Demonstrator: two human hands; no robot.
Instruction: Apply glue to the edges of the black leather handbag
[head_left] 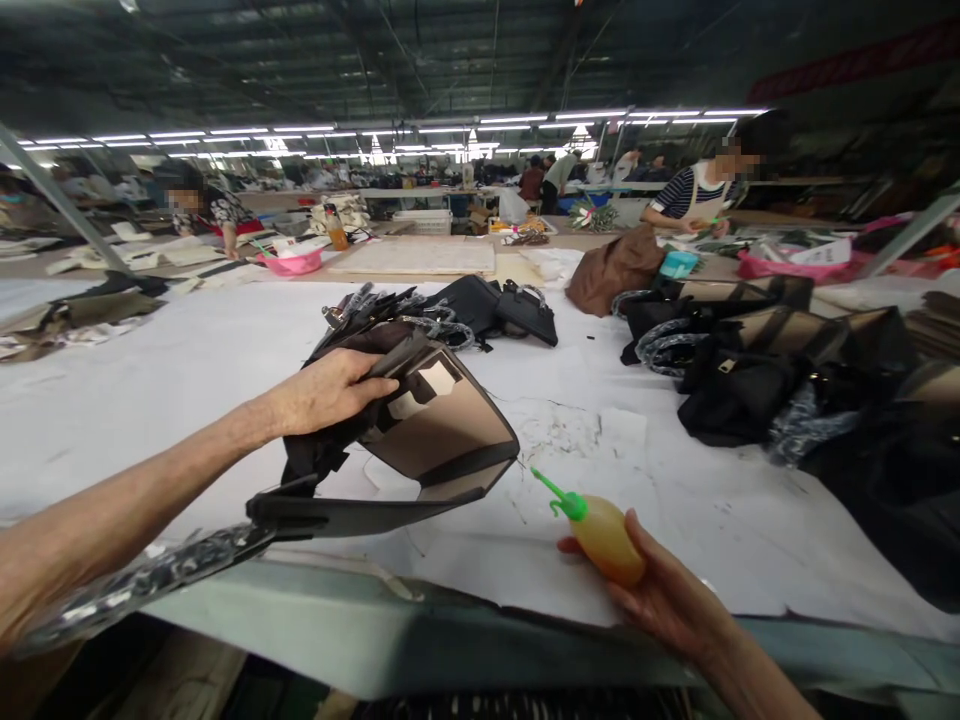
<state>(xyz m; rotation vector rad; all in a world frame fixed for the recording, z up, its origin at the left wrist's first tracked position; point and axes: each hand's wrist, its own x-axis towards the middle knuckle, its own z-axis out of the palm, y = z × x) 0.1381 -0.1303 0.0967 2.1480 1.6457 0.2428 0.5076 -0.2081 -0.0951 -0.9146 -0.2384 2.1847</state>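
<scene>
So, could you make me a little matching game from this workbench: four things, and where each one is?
Things:
1. squeeze bottle
2. brown bag piece
3. pink basin
4. pile of black bags

Places:
A. far off, to the left
B. in the right hand
C. at the right of the white table
D. gripped by the left hand

Pairs: 1-B, 2-D, 3-A, 4-C.
</scene>
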